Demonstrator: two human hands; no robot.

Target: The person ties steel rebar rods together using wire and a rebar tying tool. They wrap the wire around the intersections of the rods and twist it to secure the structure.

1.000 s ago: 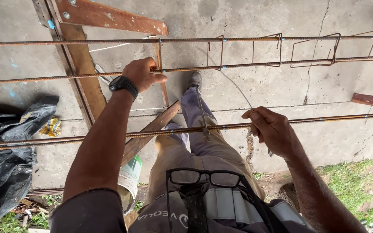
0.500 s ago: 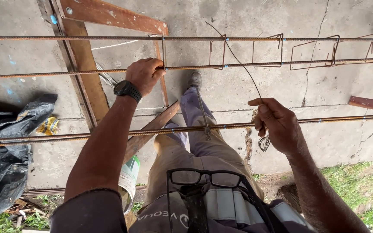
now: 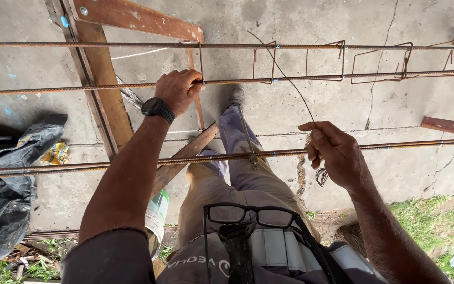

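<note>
A pair of black-framed glasses [image 3: 250, 214] hangs at the person's chest, nearest the camera. Just beyond, the right hand [image 3: 337, 155] is closed in a pinching grip on a thin dark tie wire [image 3: 295, 89]. The wire's long axis runs up and to the left from the fingers, its free end pointing away toward the far bars, and a small loop of it hangs below the hand. A long rusty ribbed steel bar [image 3: 405, 144] crosses from side to side just behind that hand. Three such bars are in view, all lying left to right. Farther out, the left hand [image 3: 178, 90], with a black wristwatch [image 3: 157, 109], is clamped around the middle bar [image 3: 80, 87] beside a bent rusty stirrup [image 3: 200, 63]. Five or so stirrups hang between the middle bar and the far bar [image 3: 106, 45]. A brown wooden trestle [image 3: 106, 100] stands on the cracked concrete floor [image 3: 290, 21].
</note>
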